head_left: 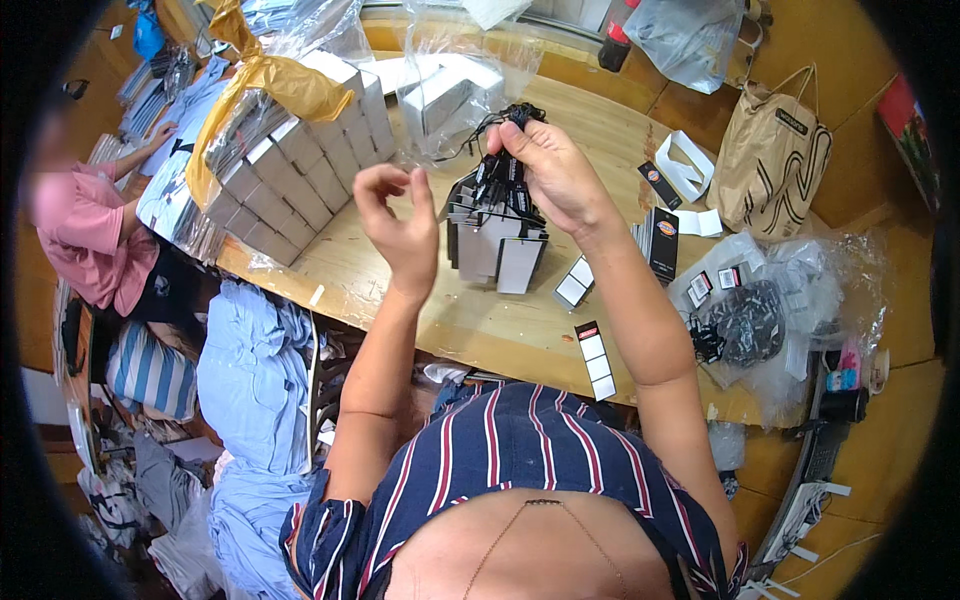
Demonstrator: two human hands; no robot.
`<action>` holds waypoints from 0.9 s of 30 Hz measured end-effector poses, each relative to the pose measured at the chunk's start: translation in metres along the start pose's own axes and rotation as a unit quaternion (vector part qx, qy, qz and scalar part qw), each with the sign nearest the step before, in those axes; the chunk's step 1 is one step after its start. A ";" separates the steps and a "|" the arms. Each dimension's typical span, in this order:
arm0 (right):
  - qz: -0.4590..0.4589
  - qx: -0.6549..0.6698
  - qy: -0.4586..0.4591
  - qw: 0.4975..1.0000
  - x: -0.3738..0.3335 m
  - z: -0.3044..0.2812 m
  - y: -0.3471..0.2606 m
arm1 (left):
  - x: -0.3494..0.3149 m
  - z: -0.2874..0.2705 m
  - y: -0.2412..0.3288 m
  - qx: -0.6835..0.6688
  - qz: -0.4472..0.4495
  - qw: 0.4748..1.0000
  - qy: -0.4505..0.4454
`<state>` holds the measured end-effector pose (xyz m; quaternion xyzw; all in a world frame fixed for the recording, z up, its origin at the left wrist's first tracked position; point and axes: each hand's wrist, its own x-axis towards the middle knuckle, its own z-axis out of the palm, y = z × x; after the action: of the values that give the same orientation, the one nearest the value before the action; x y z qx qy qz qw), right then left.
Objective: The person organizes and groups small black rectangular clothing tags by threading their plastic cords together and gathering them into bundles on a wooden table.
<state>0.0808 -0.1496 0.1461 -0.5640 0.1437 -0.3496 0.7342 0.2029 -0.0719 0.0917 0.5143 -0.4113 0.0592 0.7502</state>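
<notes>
Above the middle of the wooden table (400, 320), my right hand (555, 175) grips the gathered black cords of a bunch of hang tags (497, 240). The white and black cards dangle below my fingers in a thick cluster. To the left of the bunch is my left hand (400, 230), its fingers curled in toward the thumb as in a pinch. Anything between those fingertips is too small to make out. A loose black cord (458, 152) sticks out from the top of the bunch toward my left hand.
Stacked white boxes (290, 180) stand at the left under a yellow bag (285, 85). Right of my forearm lie black tags (662, 245) and clear plastic bags (810, 290). A label strip (596, 362) lies near the front edge. A paper bag (770, 160) stands far right; a person (95, 235) works at left.
</notes>
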 end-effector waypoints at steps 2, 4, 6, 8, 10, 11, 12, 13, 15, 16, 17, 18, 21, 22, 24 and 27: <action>0.019 -0.003 -0.007 1.000 -0.001 0.001 0.000 | -0.016 0.007 0.014 -0.017 0.082 0.995 -0.045; -0.011 -0.025 -0.025 0.999 -0.001 0.001 0.002 | -0.023 0.020 0.030 0.002 0.126 0.987 -0.100; -0.013 -0.002 -0.014 1.000 -0.003 0.005 0.003 | -0.018 0.031 0.034 0.030 0.135 0.986 -0.096; -0.034 0.038 -0.026 0.998 -0.001 0.001 0.007 | -0.016 0.039 0.029 0.035 0.124 0.989 -0.076; -0.021 0.068 -0.034 0.997 -0.002 -0.001 0.006 | -0.015 0.039 0.031 0.016 0.096 0.992 -0.085; -0.015 0.082 -0.037 0.996 -0.003 -0.002 0.005 | -0.015 0.040 0.031 0.006 0.083 0.992 -0.090; -0.011 0.095 -0.041 0.995 -0.003 -0.003 0.004 | -0.016 0.041 0.026 -0.013 0.085 0.992 -0.090; -0.015 0.097 -0.044 0.994 -0.004 -0.002 0.004 | -0.015 0.042 0.024 -0.032 0.076 0.993 -0.084; -0.024 0.103 -0.050 0.993 -0.003 0.000 0.006 | -0.012 0.043 0.021 -0.069 0.058 0.993 -0.072; -0.025 0.096 -0.051 0.994 -0.003 -0.001 0.008 | -0.011 0.042 0.020 -0.114 0.002 0.990 -0.080; -0.026 0.090 -0.051 0.994 -0.003 -0.002 0.010 | -0.010 0.041 0.019 -0.110 0.012 0.990 -0.090; -0.028 0.083 -0.050 0.995 -0.003 -0.003 0.011 | -0.009 0.040 0.018 -0.107 0.021 0.989 -0.101; -0.018 0.050 -0.050 0.997 -0.003 -0.001 0.012 | -0.006 0.033 0.013 -0.085 0.048 0.986 -0.139; -0.015 0.055 -0.046 0.997 -0.004 0.001 0.013 | -0.006 0.030 0.010 -0.057 0.071 0.984 -0.155; -0.007 0.069 -0.050 0.996 -0.003 0.002 0.012 | -0.006 0.023 0.010 -0.006 0.113 0.976 -0.186; -0.017 0.050 -0.043 0.998 -0.002 0.001 0.013 | -0.006 0.019 0.012 0.001 0.106 0.975 -0.196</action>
<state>0.0847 -0.1462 0.1339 -0.5434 0.0846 -0.3448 0.7607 0.1819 -0.0803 0.0989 0.4703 -0.6028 0.0369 0.6435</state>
